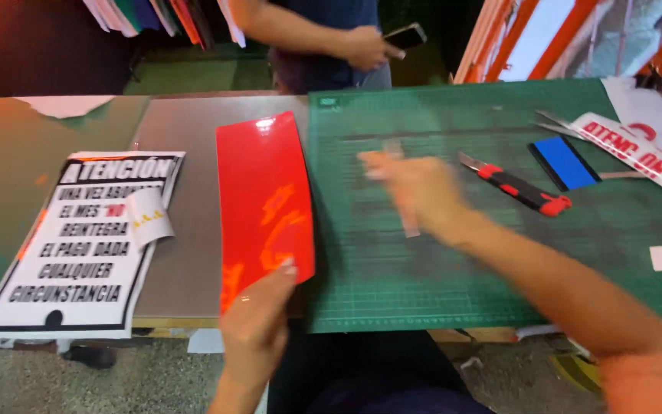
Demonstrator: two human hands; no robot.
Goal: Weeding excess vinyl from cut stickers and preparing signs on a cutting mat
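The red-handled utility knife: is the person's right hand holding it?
No, the utility knife lies on the green cutting mat, apart from the right hand.

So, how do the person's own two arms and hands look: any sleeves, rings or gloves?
Both forearms are bare, with no gloves. The left hand has a thin ring on one finger. The right hand is blurred, so I cannot tell about rings there. An orange sleeve shows on the upper right arm.

Long worktable (193,123) with grey and green top, green gridded cutting mat (453,261) over its right half, speckled concrete floor (55,379) below, orange-framed panels (530,38) rear right, dark unlit back left.
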